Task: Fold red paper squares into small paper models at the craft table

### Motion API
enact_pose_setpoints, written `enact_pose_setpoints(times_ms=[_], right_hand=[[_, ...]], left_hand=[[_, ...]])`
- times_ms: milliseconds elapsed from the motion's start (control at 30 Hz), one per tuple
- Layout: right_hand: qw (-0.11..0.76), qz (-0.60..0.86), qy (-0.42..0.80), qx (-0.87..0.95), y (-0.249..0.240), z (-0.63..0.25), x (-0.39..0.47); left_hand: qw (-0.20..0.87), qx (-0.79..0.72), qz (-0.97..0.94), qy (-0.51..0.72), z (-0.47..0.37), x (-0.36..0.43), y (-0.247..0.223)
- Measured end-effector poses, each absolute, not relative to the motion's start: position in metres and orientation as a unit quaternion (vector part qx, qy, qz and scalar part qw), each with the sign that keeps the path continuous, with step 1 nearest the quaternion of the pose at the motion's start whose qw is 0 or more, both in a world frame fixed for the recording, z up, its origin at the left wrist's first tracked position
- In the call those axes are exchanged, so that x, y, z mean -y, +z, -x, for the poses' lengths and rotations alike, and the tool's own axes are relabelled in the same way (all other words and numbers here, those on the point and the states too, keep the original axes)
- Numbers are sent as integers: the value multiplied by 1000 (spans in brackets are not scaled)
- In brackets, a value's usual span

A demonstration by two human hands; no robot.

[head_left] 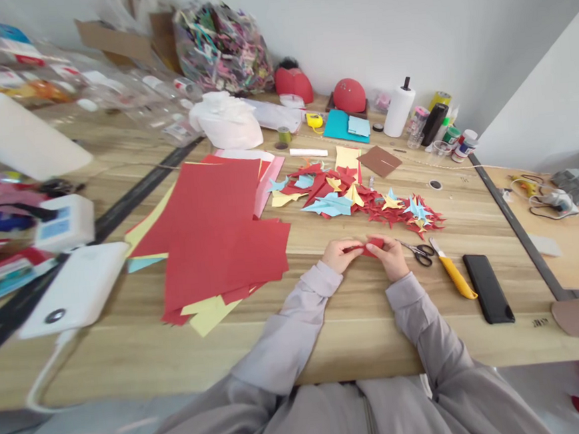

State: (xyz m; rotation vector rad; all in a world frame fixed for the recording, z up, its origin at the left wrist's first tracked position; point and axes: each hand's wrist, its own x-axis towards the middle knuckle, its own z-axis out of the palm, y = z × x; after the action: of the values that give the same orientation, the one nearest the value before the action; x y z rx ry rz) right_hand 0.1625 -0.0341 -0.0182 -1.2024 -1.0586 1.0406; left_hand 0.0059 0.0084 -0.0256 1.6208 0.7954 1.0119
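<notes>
On our table [354, 342] we have paper sheets [213, 209] stacked to the left and folded paper pieces [354, 194] heaped to their right. Nearer than the heap, a piece of paper [372, 245] sits between our left hand [340, 256] and right hand [391, 257]. Right of these, left to right, lie scissors [423, 254], a knife [455, 273] and a phone [488, 288]; bottles [434, 125] stand far right, a tape measure [314, 120] beyond the heap

Cluttered Paper-Craft Workroom

This place is looking like a craft workroom. A long, wood-grained surface [360, 345] is carrying large flat red paper sheets [219, 216] and a heap of small folded red, blue and yellow paper shapes [331, 205]. Black-handled metal scissors [417, 250] and a yellow tape measure [314, 120] are lying there too. Fingers [348, 245] are holding a small folded red paper piece [373, 244]; a clear bag of multicoloured scraps [223, 45] is bulging behind.
</notes>
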Motion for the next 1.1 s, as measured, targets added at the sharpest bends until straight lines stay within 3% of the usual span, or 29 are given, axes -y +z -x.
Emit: enact_pose_setpoints(times_ms=[400, 833, 1100], right_hand=[[560, 530, 433, 467, -20, -163, 33], [560, 524, 432, 473, -19, -162, 34], [538, 502, 468, 490, -17, -160, 32]], left_hand=[[446, -351, -700, 433, -9, -8, -24], [528, -376, -646, 404, -10, -7, -23], [543, -409, -579, 450, -12, -10, -26]])
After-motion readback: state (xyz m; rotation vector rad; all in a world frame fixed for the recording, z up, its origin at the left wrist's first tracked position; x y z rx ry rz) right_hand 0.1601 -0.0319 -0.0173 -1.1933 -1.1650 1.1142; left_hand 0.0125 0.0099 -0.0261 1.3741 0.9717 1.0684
